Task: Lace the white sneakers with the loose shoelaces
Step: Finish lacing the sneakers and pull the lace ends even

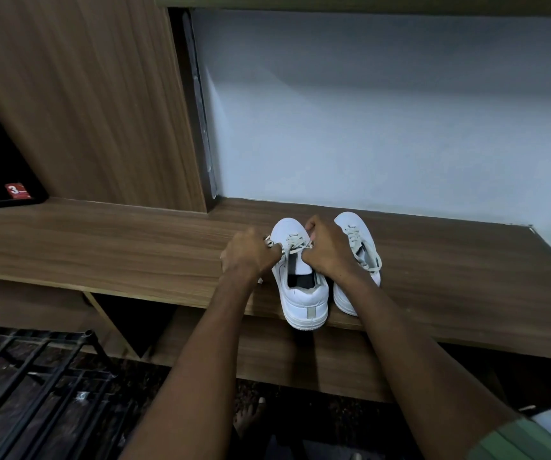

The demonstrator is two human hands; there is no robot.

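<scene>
One head camera looks forward and down from above, near, facing the shelf (108, 247) toward 12 o'clock.

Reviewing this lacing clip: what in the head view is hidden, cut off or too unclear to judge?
- Head view: the left sneaker's upper eyelets are hidden behind the left hand and right hand.
- Head view: each hand's grip on the shoelace faces away, so the lace ends are unseen.
- Head view: the right sneaker's inner side is blocked by the right forearm.
- Head view: the red sticker text is too small to read.
</scene>
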